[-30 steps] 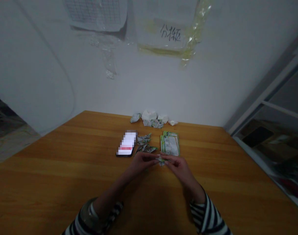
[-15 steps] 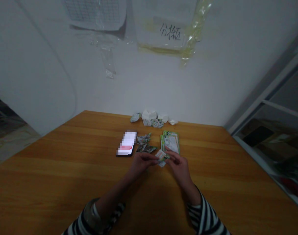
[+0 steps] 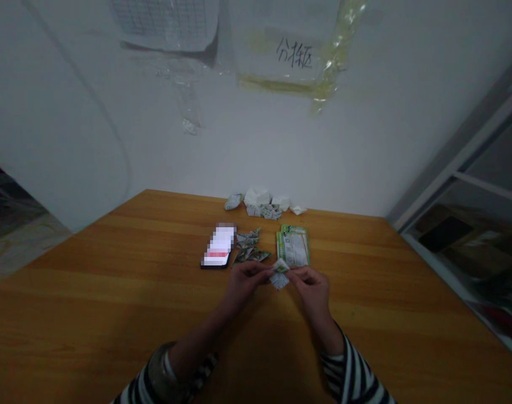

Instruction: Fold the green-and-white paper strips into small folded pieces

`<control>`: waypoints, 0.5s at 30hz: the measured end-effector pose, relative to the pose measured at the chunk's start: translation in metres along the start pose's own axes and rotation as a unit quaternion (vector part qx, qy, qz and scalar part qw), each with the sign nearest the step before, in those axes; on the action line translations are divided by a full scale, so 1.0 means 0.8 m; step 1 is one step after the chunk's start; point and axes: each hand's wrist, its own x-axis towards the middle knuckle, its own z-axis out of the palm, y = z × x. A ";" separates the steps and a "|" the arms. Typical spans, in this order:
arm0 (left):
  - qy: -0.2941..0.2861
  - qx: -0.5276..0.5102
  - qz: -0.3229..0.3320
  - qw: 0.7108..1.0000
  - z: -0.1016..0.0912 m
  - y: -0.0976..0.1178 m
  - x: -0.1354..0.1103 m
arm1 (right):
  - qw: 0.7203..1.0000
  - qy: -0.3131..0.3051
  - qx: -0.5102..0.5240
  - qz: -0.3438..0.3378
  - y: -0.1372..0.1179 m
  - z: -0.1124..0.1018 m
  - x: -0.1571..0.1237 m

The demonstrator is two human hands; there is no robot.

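My left hand (image 3: 244, 281) and my right hand (image 3: 310, 286) meet over the middle of the wooden table (image 3: 91, 303), both pinching a small folded piece of printed paper (image 3: 279, 274) held between the fingertips. The paper shows white and green print and stands as a small diamond shape. Just beyond it lies a green-edged stack of printed sheets (image 3: 293, 247). Several folded paper pieces (image 3: 250, 247) lie beside a phone (image 3: 217, 251) with a lit screen.
A cluster of white and printed folded papers (image 3: 262, 203) sits at the table's far edge against the wall. Taped sheets and plastic (image 3: 289, 56) hang on the wall. A metal-framed shelf (image 3: 470, 224) stands at the right.
The folded paper has been turned and opened out a little between my fingers, showing more of its white face. My right hand shifted slightly right; the camera barely moved.
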 end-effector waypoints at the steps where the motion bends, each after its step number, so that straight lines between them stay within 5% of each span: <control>1: 0.007 -0.003 0.001 1.000 0.001 0.000 -0.001 | 1.000 0.009 0.008 0.008 -0.001 0.002 -0.001; 15: 0.008 -0.035 0.003 0.999 0.007 -0.005 -0.005 | 0.989 0.087 0.087 0.077 0.006 0.023 -0.009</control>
